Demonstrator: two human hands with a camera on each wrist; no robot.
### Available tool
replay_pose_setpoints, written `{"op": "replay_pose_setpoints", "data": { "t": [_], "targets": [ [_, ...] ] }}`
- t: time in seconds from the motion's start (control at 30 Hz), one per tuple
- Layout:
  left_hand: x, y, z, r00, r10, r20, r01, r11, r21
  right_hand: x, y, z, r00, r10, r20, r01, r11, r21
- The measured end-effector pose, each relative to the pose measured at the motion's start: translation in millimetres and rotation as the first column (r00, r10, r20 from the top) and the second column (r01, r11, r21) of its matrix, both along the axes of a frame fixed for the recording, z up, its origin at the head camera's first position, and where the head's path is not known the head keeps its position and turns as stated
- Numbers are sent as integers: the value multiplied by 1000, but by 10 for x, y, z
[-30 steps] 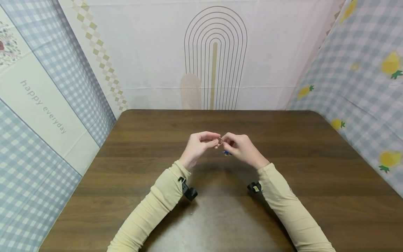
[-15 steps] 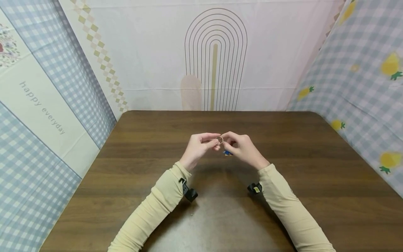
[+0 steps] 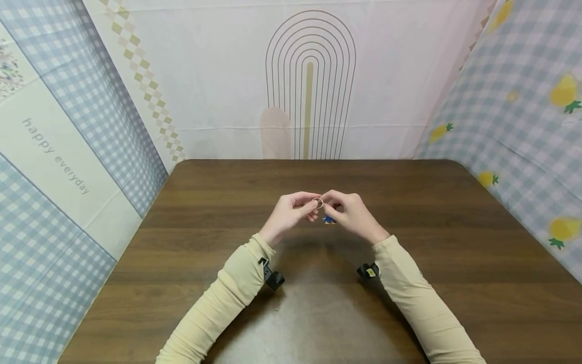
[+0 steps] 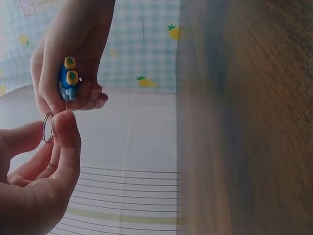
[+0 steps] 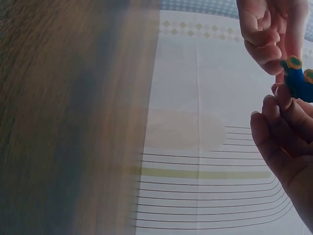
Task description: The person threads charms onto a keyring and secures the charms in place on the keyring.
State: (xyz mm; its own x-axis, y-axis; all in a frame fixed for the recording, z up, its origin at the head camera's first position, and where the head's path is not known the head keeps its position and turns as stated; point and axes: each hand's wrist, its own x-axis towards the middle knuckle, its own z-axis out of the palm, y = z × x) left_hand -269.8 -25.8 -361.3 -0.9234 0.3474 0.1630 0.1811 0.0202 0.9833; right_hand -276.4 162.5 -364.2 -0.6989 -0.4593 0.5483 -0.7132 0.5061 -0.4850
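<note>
A thin metal ring (image 4: 44,128) is held up in the air between two hands, above the table (image 3: 227,202), and beside it a small blue figure (image 4: 69,80) with round yellow parts is seen just under the right hand (image 3: 353,212). The ring is pinched between the thumb and forefinger of the left hand (image 3: 288,212); the figure is held by the right hand, whose thumb and forefinger are brought together at the ring's edge, though whether the ring itself or a link to the figure is gripped there cannot be told. The fingertips of the two hands are set just beside each other. Compared with a second ago, little is altered: the left fingertips are shifted slightly towards the right hand, and the round of the ring is shown more plainly in the head view. From this, close fingertip work at the ring is judged to be under way, with nothing let go by either hand. Pale yellow sleeves (image 3: 227,285) are worn on both forearms, and a black camera (image 3: 275,280) is strapped at each wrist. Behind the table a white cloth (image 3: 204,76) printed with arches is hung, flanked by blue checked cloths (image 3: 514,151)
</note>
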Motion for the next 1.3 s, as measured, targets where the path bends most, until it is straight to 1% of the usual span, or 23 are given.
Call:
{"op": "replay_pose_setpoints", "data": {
  "t": [0.03,0.1,0.23,0.33,0.43,0.6,0.8,0.83,0.9,1.03,1.13,1.3],
  "targets": [
    [5,6,0,1000,-10,-2,10,1000,0,2,1,1,1000,-6,1,6,1000,-4],
    [13,17,0,1000,-8,-1,8,1000,10,8,-1,5,1000,-12,4,12,1000,-11],
    [17,31,-5,999,48,9,-48,996,79,15,-7,10,1000,-6,17,7,1000,-29],
    [15,31,-8,996,88,12,-89,990,107,20,-8,12,1000,2,24,-1,999,-42],
    [10,25,-8,994,107,3,-107,990,94,26,-8,12,1000,11,25,-10,999,-41],
    [-1,15,-8,994,109,-24,-107,993,54,27,-7,8,999,15,35,-14,1000,-27],
    [19,33,-5,999,44,-7,-44,999,1,32,-10,9,999,-19,39,21,998,-58],
    [21,38,-8,999,40,-4,-40,999,7,33,-11,11,999,-27,43,30,997,-66],
    [20,45,-15,999,46,-2,-46,998,38,35,-14,18,998,-36,59,41,996,-79],
    [9,51,-26,997,74,-10,-72,989,125,43,-27,38,996,-29,87,36,996,-80],
    [12,53,-30,996,88,-22,-84,988,129,50,-32,48,995,-20,96,28,997,-73],
    [18,50,-37,992,118,-42,-113,988,101,46,-38,59,994,-26,103,30,999,-35]
  ]
}}
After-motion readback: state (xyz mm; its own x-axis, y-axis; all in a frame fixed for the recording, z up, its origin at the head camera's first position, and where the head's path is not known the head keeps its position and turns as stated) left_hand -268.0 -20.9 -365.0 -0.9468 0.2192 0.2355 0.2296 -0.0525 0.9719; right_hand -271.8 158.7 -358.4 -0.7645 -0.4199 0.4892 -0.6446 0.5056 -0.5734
